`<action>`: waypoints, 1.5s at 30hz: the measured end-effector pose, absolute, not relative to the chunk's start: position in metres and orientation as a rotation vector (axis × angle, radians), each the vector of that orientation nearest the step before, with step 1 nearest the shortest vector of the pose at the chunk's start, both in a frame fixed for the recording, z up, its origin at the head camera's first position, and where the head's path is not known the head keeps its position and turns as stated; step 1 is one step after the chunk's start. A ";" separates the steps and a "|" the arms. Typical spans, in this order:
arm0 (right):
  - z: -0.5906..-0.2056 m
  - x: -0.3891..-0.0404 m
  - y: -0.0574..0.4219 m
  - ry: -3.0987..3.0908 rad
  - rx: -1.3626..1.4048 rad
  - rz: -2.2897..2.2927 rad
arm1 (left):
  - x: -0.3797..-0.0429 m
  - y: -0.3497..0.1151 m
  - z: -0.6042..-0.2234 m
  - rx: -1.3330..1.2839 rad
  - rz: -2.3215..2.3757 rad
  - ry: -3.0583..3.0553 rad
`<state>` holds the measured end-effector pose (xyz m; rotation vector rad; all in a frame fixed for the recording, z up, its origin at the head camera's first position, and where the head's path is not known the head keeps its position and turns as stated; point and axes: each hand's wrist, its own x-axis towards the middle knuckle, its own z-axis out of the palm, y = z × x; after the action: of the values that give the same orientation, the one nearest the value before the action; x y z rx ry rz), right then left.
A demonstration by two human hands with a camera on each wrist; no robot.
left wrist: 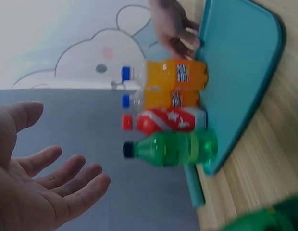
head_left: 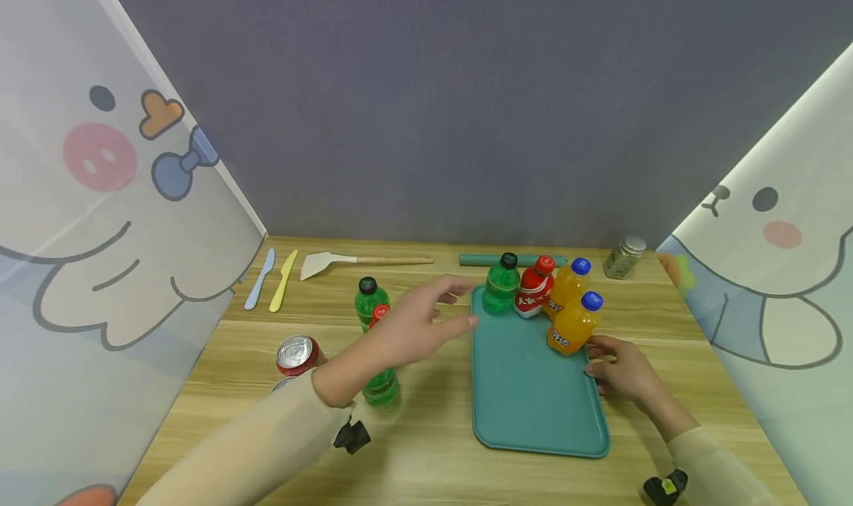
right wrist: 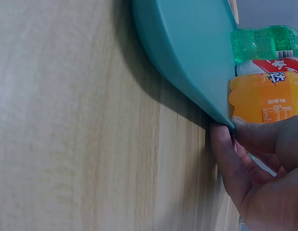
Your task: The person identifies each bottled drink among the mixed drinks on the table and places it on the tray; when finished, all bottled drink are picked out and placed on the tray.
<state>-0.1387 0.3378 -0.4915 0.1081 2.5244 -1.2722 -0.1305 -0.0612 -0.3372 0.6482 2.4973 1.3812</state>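
My right hand [head_left: 623,369] pinches the right rim of a teal tray [head_left: 533,410] between thumb and fingers; the right wrist view shows the thumb [right wrist: 257,134] on the tray's edge. Along the tray's far side stand a green soda bottle [head_left: 500,291], a red bottle [head_left: 533,291] and two orange soda bottles [head_left: 571,327] with blue caps. My left hand [head_left: 420,324] holds nothing, its fingers spread and relaxed, just left of the tray. Under and behind the left forearm stand green bottles [head_left: 381,389] and a red-capped bottle [head_left: 380,312], partly hidden.
Red soda cans [head_left: 298,353] stand at the left, partly covered by the sleeve. Along the back lie a blue knife [head_left: 260,280], a yellow knife [head_left: 283,281], a white spatula [head_left: 326,263] and a teal cylinder [head_left: 476,259]. A spice jar [head_left: 623,258] stands back right, near the dark wall.
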 end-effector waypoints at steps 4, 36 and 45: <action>-0.492 -0.139 0.338 2.516 0.112 -1.284 | -0.120 -0.088 -0.338 0.645 1.373 2.608; -0.491 -0.139 0.338 2.516 0.114 -1.287 | -0.081 -0.162 -0.387 0.200 1.308 2.635; -0.491 -0.139 0.337 2.511 0.118 -1.295 | -0.081 -0.165 -0.396 0.199 1.277 2.652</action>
<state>-0.1389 0.3372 -0.4909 0.1182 2.5109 -1.2948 -0.0808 -0.1646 -0.3955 0.1991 2.6517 1.2773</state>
